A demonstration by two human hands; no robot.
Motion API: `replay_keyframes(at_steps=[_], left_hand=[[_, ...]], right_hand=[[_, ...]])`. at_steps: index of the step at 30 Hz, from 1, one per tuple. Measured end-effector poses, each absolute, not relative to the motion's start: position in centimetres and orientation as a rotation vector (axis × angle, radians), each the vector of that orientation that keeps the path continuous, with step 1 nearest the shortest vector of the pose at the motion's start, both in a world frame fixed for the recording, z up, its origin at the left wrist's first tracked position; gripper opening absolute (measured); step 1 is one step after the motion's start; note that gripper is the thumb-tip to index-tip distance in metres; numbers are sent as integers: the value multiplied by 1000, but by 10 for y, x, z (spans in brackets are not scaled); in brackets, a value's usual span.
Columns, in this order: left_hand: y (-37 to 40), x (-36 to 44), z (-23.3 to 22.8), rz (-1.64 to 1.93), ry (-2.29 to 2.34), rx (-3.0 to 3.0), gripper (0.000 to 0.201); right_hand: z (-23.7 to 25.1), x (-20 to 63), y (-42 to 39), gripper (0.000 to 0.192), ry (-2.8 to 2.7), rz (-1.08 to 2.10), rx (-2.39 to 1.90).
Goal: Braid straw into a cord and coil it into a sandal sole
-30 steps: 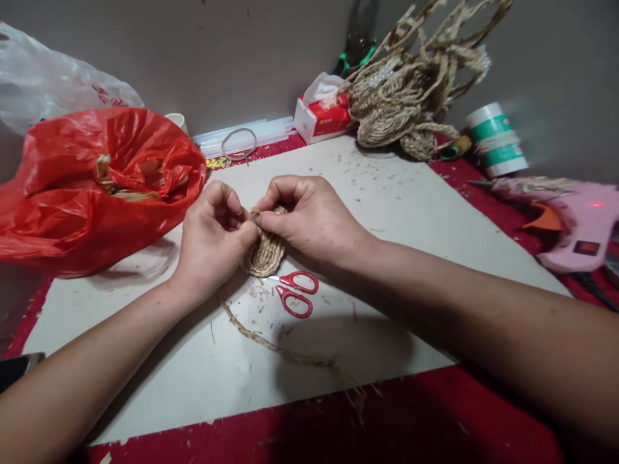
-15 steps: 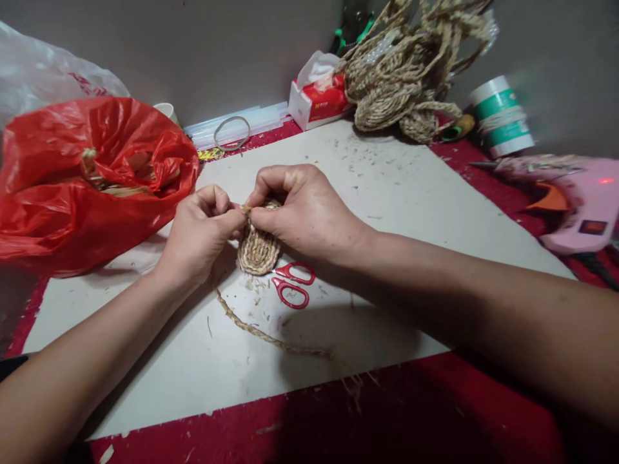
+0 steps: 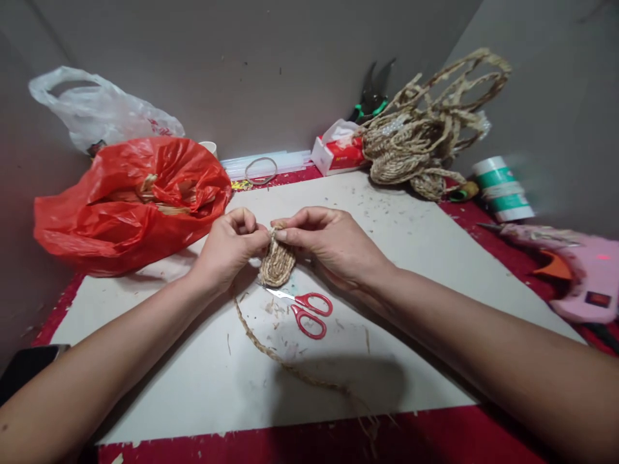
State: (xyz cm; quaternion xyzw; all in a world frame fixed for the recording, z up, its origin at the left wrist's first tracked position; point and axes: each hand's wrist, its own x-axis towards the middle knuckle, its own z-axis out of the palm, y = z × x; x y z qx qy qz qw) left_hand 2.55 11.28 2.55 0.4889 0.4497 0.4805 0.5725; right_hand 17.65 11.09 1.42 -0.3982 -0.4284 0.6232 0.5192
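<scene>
A small oval coil of braided straw cord (image 3: 277,263) is held up over the white board, its lower end hanging toward me. My right hand (image 3: 329,241) pinches the coil's top between thumb and fingers. At the coil's upper left edge, my left hand (image 3: 236,241) is closed in a pinch on the braided cord, with its fingertips almost meeting the right thumb. The cord's loose tail (image 3: 271,353) runs from below the left hand across the board and frays at its end. Red-handled scissors (image 3: 309,314) lie just below the coil, blades pointing left.
A red plastic bag (image 3: 130,212) of straw stands at the left. Behind are clear glue sticks (image 3: 290,159), a tissue pack (image 3: 338,151) and a heap of braided cord (image 3: 416,142). A pink glue gun (image 3: 590,277) and a green-white roll (image 3: 503,189) sit at the right.
The camera view has shifted, so everything appears lower and mostly farther right. Both hands keep their pinch on the coil and cord; more of the scissors' blades shows now.
</scene>
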Motion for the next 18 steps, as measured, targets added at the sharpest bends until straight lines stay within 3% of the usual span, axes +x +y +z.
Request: replay_keyframes(at_steps=[10, 18], left_hand=[[108, 30, 24, 1115, 1052, 1222, 31], [102, 35, 24, 1155, 1159, 1481, 29]], right_hand=[[9, 175, 109, 18, -1132, 1402, -994], [16, 172, 102, 8, -1346, 1133, -1093]])
